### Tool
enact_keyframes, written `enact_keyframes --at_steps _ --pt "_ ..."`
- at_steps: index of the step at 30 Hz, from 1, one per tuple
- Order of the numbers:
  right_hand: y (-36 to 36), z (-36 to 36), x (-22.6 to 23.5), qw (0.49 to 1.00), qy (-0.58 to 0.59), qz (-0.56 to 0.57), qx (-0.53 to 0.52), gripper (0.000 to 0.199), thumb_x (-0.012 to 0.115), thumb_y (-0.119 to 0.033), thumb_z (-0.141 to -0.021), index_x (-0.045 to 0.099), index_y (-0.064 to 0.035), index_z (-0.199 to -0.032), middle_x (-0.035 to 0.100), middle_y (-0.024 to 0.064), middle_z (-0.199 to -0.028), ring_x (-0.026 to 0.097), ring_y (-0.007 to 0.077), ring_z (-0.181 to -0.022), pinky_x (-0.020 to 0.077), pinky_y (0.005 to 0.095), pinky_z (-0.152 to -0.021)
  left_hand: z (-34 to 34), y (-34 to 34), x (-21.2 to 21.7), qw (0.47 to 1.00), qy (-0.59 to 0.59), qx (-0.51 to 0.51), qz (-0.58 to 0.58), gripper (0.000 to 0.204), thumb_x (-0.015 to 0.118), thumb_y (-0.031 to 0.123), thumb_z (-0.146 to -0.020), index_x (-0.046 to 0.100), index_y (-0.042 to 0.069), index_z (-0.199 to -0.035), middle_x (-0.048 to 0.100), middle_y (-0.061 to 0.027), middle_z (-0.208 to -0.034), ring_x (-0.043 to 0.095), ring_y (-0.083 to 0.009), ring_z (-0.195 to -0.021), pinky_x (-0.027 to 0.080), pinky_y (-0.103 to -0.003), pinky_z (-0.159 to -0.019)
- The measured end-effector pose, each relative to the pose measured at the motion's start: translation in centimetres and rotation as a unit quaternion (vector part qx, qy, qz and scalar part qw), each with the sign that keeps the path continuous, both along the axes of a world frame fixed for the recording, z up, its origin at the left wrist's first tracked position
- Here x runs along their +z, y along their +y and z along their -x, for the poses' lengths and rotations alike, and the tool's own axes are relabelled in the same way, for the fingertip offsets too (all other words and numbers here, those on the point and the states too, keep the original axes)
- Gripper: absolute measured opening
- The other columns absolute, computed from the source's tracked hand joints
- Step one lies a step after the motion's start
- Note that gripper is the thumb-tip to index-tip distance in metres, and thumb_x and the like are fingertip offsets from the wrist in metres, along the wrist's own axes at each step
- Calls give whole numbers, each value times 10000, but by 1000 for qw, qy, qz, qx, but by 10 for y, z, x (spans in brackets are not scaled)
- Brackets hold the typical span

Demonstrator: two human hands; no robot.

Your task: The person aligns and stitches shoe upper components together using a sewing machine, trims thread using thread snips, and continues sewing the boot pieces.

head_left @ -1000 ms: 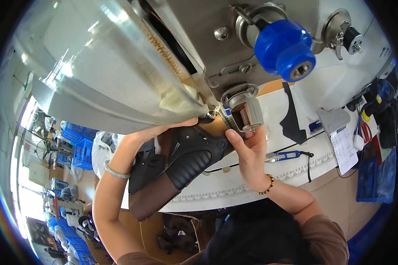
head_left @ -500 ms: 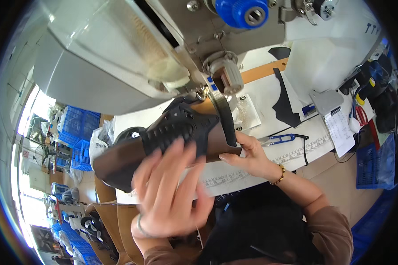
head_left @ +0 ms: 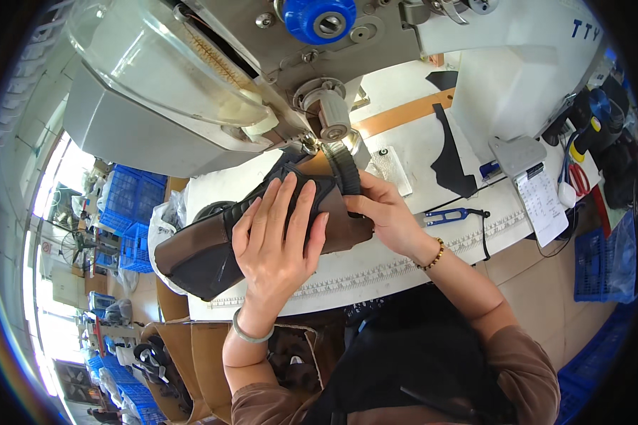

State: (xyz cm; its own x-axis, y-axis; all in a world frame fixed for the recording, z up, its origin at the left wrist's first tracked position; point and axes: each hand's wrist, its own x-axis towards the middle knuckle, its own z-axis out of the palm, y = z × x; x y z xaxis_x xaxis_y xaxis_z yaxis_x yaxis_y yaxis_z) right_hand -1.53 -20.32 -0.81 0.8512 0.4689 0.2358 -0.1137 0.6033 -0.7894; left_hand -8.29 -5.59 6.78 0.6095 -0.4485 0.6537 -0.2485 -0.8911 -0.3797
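A brown and black shoe upper (head_left: pixel 191 249) lies tilted on the white table, its ribbed black collar edge (head_left: pixel 344 168) reaching up under the sewing machine's head (head_left: pixel 372 46). Across the upper's black middle part rests my left hand (head_left: pixel 280 237), flat with fingers stretched out. My right hand (head_left: pixel 388 212) pinches the upper's right end just below the ribbed edge, thumb and forefinger on it. Close above the collar is the machine's needle area (head_left: pixel 310 144), where fine detail is too small to make out. A thread bobbin holder (head_left: pixel 329 113) hangs just above.
Right of the upper lie a black cut piece (head_left: pixel 450 159), blue thread snips (head_left: pixel 446 214) and a printed ruler strip (head_left: pixel 468 242). Farther right are a paper sheet (head_left: pixel 542 205) and red-handled scissors (head_left: pixel 580 183). Blue crates (head_left: pixel 127 198) and an open cardboard box (head_left: pixel 209 368) stand left.
My left hand, blurred over the upper before, now lies flat on it. My right hand keeps its pinch at the upper's right end. The whole view has shifted slightly.
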Motion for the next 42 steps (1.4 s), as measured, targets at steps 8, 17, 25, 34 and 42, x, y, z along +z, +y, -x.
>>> enact_keyframes --at_steps 8,17,25,34,42 --pt "0 -6 -16 997 -67 33 -3 285 516 -48 -866 559 -9 -1145 541 -62 -877 461 16 -806 397 179 -730 -3 0 -13 999 -39 3 -17 280 646 270 -808 663 136 -1053 623 -79 -1128 600 -197 -1018 382 -288 -875" --pt "11 0 -9 997 32 -71 12 235 589 -156 -889 592 -35 -1091 613 -48 -910 498 3 -802 399 167 -734 -13 9 -16 990 -111 -47 -76 246 593 231 -836 662 101 -1032 659 -86 -1038 626 -222 -967 372 -289 -891" --pt "5 -7 -16 999 39 -28 5 214 609 -143 -877 611 -39 -1065 611 -52 -881 486 -7 -764 389 156 -676 -13 -7 -33 985 -157 21 -73 263 573 253 -836 673 101 -1026 673 -62 -1017 631 -203 -973 310 -299 -984" --pt "12 -3 -17 995 66 -71 6 187 596 -111 -882 606 -19 -1045 635 -11 -924 531 13 -807 427 177 -722 -18 9 -33 982 -160 -11 -102 301 568 282 -838 654 113 -1072 668 -54 -1032 629 -205 -975 320 -295 -975" --pt "9 -8 -16 999 36 -33 3 174 592 -109 -889 608 -13 -1033 638 8 -970 570 49 -882 459 212 -802 0 17 -23 935 -14 120 -334 504 437 293 -891 377 204 -1383 517 -64 -1291 470 -173 -1196 289 -310 -1006"
